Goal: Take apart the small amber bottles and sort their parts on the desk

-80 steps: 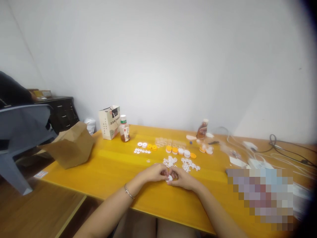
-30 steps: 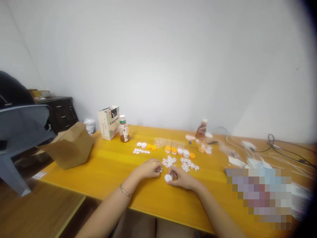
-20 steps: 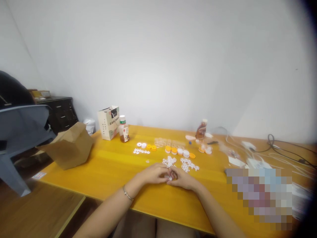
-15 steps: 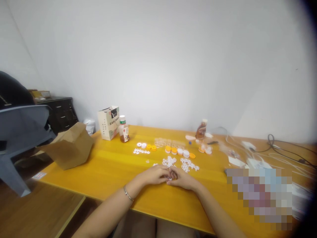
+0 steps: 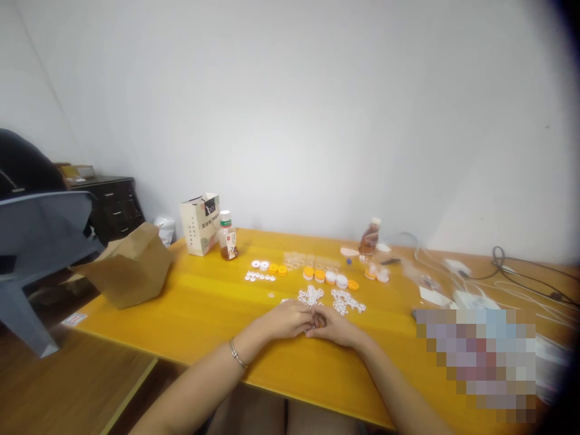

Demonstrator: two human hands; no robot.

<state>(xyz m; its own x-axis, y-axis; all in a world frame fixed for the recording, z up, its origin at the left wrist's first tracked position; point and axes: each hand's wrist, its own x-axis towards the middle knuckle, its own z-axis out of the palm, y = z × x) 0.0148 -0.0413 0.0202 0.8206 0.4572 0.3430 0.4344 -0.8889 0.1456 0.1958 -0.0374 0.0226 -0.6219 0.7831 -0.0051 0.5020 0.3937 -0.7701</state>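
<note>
My left hand (image 5: 290, 319) and my right hand (image 5: 334, 326) meet at the fingertips just above the table, with the fingers of both curled in. Between them is a small white piece, mostly covered by the fingers, so its shape is unclear. Right behind the hands lies a pile of small white plastic pieces with holes (image 5: 310, 295). A second spread of similar white pieces (image 5: 347, 300) is to its right. Farther back runs a row of orange and white round caps (image 5: 330, 278). On the left are white and orange discs (image 5: 273, 268) and several small white pointed pieces (image 5: 259, 276).
Clear rings (image 5: 312, 263) stand behind the caps. A drink bottle (image 5: 228, 238) and paper bag (image 5: 199, 226) are at back left, a brown bag (image 5: 136, 266) at the left edge. Another bottle (image 5: 370, 237) and cables (image 5: 502, 266) are at right. A chair (image 5: 45, 223) stands left.
The fingers have shifted slightly around the small white piece, which is more covered now. The whole view has moved a little; the things on the table stay in place.
</note>
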